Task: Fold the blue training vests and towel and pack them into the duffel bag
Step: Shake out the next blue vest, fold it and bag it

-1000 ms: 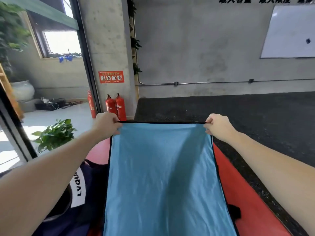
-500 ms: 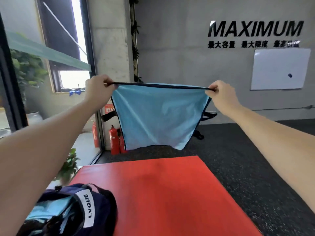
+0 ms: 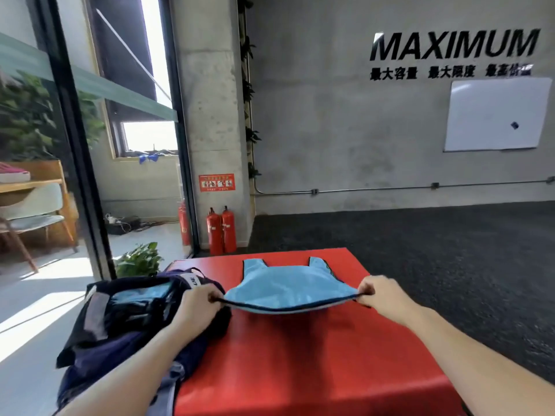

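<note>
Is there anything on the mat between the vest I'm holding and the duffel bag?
Nothing visible: the vest lies on the red mat right beside the duffel bag, with only your left hand between them.

Two bare arms reach out from the bottom. No sleeves cover them. The left grip (image 3: 196, 304) and right grip (image 3: 380, 297) wear no gloves, rings or watch.

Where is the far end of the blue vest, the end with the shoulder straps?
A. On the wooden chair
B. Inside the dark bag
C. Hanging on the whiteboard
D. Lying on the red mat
D: the blue vest has its strap end spread on the red mat, while the left hand and right hand pinch the corners of its near hem just above the mat.
</note>
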`<state>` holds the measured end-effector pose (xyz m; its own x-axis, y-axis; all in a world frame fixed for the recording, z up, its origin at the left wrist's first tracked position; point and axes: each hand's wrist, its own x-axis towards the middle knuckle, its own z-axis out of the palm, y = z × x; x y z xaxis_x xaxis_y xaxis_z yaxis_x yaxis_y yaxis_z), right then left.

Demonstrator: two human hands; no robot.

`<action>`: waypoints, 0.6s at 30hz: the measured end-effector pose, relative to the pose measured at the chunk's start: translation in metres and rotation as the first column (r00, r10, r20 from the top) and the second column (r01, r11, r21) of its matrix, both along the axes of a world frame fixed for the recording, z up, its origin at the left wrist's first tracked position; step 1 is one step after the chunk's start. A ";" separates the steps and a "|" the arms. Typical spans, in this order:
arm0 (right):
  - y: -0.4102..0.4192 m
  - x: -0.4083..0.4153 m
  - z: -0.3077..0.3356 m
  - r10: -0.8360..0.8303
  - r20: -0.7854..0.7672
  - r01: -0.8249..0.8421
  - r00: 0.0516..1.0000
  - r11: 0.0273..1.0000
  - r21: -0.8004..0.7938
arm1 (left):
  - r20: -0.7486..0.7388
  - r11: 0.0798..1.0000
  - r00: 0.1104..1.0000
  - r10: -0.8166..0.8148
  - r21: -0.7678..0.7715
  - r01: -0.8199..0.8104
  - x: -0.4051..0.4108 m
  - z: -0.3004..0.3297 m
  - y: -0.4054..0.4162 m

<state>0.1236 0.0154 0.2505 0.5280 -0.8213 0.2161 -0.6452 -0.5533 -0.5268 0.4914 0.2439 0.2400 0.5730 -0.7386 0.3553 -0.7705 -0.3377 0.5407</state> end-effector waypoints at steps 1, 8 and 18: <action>0.009 -0.007 -0.013 -0.013 -0.015 0.014 1.000 1.000 0.017 | -0.021 1.000 1.000 -0.012 0.017 0.012 -0.008 -0.009 0.010; 0.045 -0.045 -0.021 -0.039 0.047 0.036 0.998 0.997 0.062 | -0.082 0.997 0.995 -0.061 -0.062 0.056 -0.041 0.005 0.048; 0.023 -0.044 -0.020 -0.100 0.109 0.088 0.989 0.989 0.117 | -0.062 0.994 0.997 -0.044 -0.102 0.037 -0.042 0.003 0.025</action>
